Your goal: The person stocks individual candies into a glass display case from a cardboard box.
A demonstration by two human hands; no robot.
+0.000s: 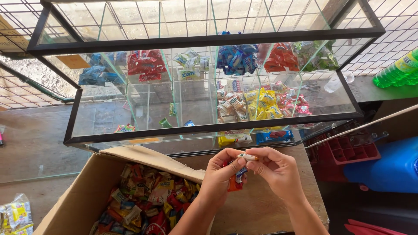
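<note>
Both hands up together: left hand and right hand pinch one candy, fingers closed, above the table edge, box just left.

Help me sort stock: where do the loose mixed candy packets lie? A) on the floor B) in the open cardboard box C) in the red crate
B: the cardboard box, flaps open, holds the mixed candy packets, left of both hands.

Sunlit concrete floor, wire mesh wall, worn wooden table, glass display case
</note>
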